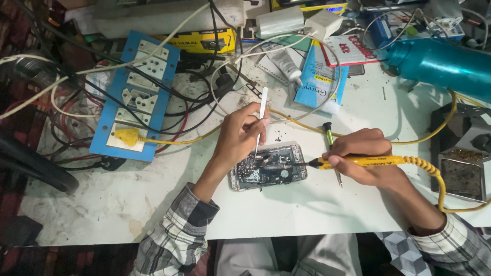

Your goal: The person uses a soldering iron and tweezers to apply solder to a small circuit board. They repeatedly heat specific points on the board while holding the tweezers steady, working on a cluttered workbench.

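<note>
An opened phone (267, 168) lies flat on the white table (307, 204), its circuit board exposed. My left hand (238, 134) holds white tweezers (262, 115), their tips pointing down onto the board. My right hand (365, 156) grips a yellow soldering iron (365, 161) like a pen, its dark tip reaching left over the phone's middle. The iron's yellow coiled cord (434, 176) runs off to the right.
A blue socket board (138, 97) with a yellow plug (126, 136) and tangled cables sits at left. A green-handled screwdriver (331, 143) lies beside my right hand. A teal bottle (442, 64) lies at top right, a metal stand (463, 176) at right, tubes and packets behind.
</note>
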